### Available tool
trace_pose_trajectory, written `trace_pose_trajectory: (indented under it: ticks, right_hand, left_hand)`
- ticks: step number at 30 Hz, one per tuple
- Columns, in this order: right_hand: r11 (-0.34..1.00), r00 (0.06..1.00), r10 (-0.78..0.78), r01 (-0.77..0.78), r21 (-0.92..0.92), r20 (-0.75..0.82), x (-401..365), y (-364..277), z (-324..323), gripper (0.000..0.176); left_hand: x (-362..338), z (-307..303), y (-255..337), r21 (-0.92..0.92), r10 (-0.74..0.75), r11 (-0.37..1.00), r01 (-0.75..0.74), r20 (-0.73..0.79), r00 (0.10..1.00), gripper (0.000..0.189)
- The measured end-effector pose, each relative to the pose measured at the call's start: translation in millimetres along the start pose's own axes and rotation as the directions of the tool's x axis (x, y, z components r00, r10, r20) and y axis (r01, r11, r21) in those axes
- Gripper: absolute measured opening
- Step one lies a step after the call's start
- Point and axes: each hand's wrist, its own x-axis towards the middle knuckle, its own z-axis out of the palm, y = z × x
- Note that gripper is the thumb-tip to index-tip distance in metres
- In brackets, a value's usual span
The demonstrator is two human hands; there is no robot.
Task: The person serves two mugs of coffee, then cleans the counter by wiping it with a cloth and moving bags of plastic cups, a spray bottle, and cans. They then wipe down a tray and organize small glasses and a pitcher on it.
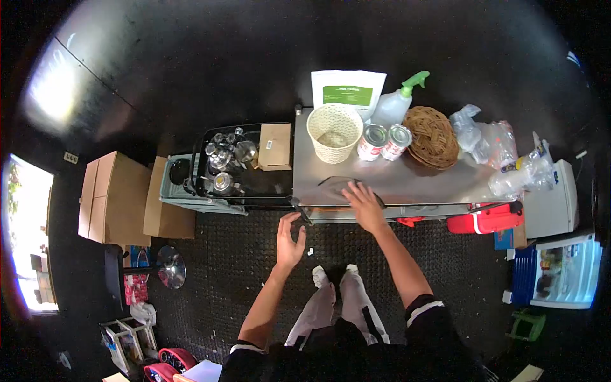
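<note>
My right hand point(364, 205) lies with its fingers spread over a dark, see-through flat piece point(333, 185) at the front edge of the steel table point(407, 181). Whether it grips that piece is not clear. Lower and to the left, my left hand point(291, 240) is just off the table's front left corner, fingers curved and thumb apart, with nothing visible in it. Behind my right hand stand a cream woven basket point(334, 134), two cans point(372, 141) and a white pouch with a green label point(348, 89).
A spray bottle point(392, 107), brown wicker baskets point(433, 139) and plastic bags point(499, 145) are on the table's right part. At left, a black tray point(264, 184) bears glassware and a small box point(275, 147). Large cartons point(113, 197) stand farther left; a red case point(487, 218) is below right.
</note>
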Motion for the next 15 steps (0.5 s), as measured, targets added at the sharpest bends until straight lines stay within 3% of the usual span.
trace_pose_trajectory:
  ticks: [1, 3, 7, 9, 10, 12, 13, 14, 15]
  right_hand:
    - [1.000, 1.000, 0.004, -0.004, -0.007, -0.005, -11.7, 11.7, -8.7, 0.053]
    - [0.987, 0.986, 0.157, -0.154, 0.044, -0.056, -42.1, 32.8, -22.3, 0.057]
    - [0.995, 0.989, 0.100, -0.101, -0.004, -0.113, -96.1, 54.1, -42.9, 0.056]
    - [0.966, 0.969, 0.225, -0.235, 0.103, 0.098, -116.6, 55.0, -53.9, 0.049]
    - [0.967, 0.970, 0.227, -0.235, 0.099, 0.086, -124.6, 54.4, -59.0, 0.049]
    - [0.925, 0.929, 0.307, -0.342, 0.163, 0.207, -134.0, 46.9, -76.5, 0.041]
    - [0.886, 0.927, 0.346, -0.373, 0.275, 0.141, -134.6, 37.9, -85.5, 0.035]
    - [0.893, 0.934, 0.332, -0.356, 0.277, 0.129, -126.4, 28.4, -93.4, 0.035]
    - [0.857, 0.947, 0.312, -0.317, 0.407, 0.080, -118.1, 19.4, -97.8, 0.034]
  left_hand:
    - [-1.1, 1.9, 3.6, -0.002, -0.003, 1.000, 0.003, 0.006, 1.000, 0.035]
    - [-5.4, 7.8, 8.3, -0.007, 0.000, 1.000, 0.000, 0.007, 1.000, 0.036]
    - [-19.9, 23.5, 21.3, -0.072, -0.009, 0.997, 0.011, 0.032, 0.999, 0.035]
    - [-27.7, 29.6, 28.5, -0.090, -0.001, 0.996, 0.008, 0.070, 0.998, 0.035]
    - [-29.5, 32.8, 31.7, -0.093, 0.012, 0.996, -0.005, 0.069, 0.998, 0.035]
    - [-33.5, 36.6, 40.9, -0.116, -0.012, 0.993, 0.029, 0.151, 0.989, 0.036]
    - [-35.1, 38.6, 48.5, -0.134, -0.022, 0.990, 0.044, 0.161, 0.987, 0.036]
    - [-36.0, 42.3, 48.0, -0.149, -0.011, 0.988, 0.040, 0.192, 0.981, 0.043]
    - [-34.4, 44.1, 55.4, -0.149, -0.007, 0.988, 0.044, 0.237, 0.971, 0.054]
